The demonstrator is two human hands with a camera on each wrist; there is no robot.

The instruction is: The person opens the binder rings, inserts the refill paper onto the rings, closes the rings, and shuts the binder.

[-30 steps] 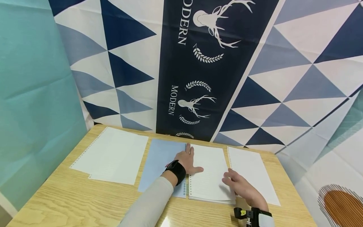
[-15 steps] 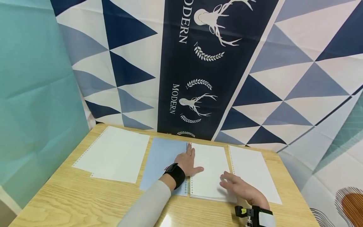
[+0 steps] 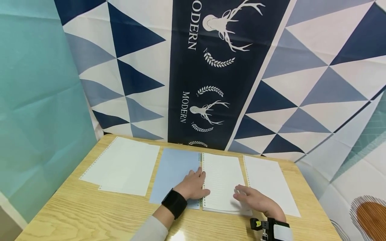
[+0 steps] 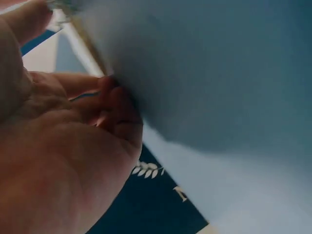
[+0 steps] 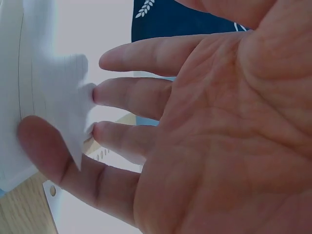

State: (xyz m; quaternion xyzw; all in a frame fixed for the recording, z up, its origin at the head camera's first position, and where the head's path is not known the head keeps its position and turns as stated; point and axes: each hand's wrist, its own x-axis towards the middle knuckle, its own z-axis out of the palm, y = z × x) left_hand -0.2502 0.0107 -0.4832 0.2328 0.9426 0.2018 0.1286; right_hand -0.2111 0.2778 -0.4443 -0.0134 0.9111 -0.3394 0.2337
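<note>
My left hand (image 3: pixel 193 185) lies with fingers extended and thumb apart where the pale blue, hole-edged rectangular sheet (image 3: pixel 172 170) meets the white ruled paper stack (image 3: pixel 223 177) on the light wooden counter (image 3: pixel 105 214); I can't tell whether it presses. My right hand (image 3: pixel 256 200), fingers loosely spread, has the stack's lifted page corner (image 5: pixel 73 141) against one finger.

wht lined pgs (image 3: pixel 222 174), stacked, punched l. edge, blue sheet (image 3: pixel 173 168) beside
</note>
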